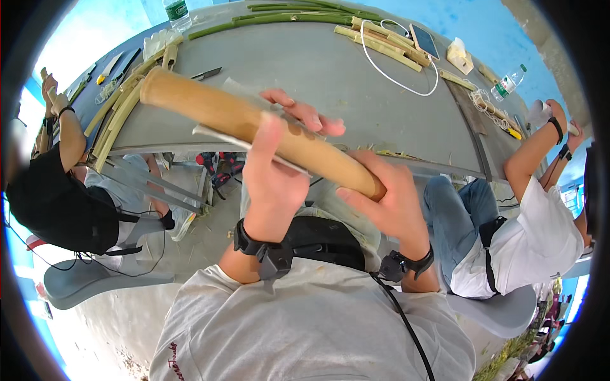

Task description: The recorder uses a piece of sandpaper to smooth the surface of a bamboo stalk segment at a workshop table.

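A smooth tan bamboo tube (210, 98) slants across in front of me above the table edge, its far left end raised. My right hand (391, 193) is closed around its lower right end. About the middle of the tube cups my left hand (279, 168), thumb on the near side and fingers on the far side. A thin pale sheet (222, 138), like sandpaper, shows between the left palm and the tube's underside. Part of the sheet also sticks out blurred beyond the tube.
On the grey table (356, 82) lie green bamboo stalks (279, 19), split bamboo strips (121, 120), a dark knife (206, 73), a phone (424, 41) with a white cable (387, 76), and a water bottle (508, 82). A person in black (63, 197) sits left; another in white (508, 247) sits right.
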The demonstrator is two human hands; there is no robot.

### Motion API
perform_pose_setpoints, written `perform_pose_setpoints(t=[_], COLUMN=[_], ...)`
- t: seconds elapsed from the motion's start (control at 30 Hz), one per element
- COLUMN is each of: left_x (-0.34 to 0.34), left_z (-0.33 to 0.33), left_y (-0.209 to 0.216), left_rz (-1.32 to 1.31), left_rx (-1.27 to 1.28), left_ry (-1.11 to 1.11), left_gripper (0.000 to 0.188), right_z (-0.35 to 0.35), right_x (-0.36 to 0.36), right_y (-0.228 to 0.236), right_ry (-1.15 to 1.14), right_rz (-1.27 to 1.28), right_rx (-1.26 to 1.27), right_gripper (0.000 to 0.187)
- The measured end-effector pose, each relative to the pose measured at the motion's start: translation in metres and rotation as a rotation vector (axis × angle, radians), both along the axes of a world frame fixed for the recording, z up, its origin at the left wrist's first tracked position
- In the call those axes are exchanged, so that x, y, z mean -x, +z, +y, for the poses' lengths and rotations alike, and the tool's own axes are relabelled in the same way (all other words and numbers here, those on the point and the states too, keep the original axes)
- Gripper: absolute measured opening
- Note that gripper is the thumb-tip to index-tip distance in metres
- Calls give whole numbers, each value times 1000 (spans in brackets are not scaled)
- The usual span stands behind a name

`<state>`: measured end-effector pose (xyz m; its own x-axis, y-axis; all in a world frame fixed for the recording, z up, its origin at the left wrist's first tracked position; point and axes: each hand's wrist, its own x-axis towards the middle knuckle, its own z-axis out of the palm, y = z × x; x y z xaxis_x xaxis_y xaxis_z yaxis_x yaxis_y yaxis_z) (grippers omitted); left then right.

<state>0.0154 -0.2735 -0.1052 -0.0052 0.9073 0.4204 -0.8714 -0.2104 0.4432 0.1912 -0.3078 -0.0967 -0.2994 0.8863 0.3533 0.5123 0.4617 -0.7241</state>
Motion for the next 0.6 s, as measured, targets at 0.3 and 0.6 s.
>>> perform_pose_setpoints(t=[0.3, 0.6], left_x=[-7, -12], left_z=[-12, -22], left_y=[3, 13], left_rz=[104, 9], left_rx=[139, 223], left_ry=[-54, 34], left_gripper=[25, 23], right_z=[-20, -27], right_x=[-16, -19], right_y=[6, 1], right_ry=[-5, 28], right_rz=[-83, -77], right_rx=[196, 96], right_gripper=[44, 44])
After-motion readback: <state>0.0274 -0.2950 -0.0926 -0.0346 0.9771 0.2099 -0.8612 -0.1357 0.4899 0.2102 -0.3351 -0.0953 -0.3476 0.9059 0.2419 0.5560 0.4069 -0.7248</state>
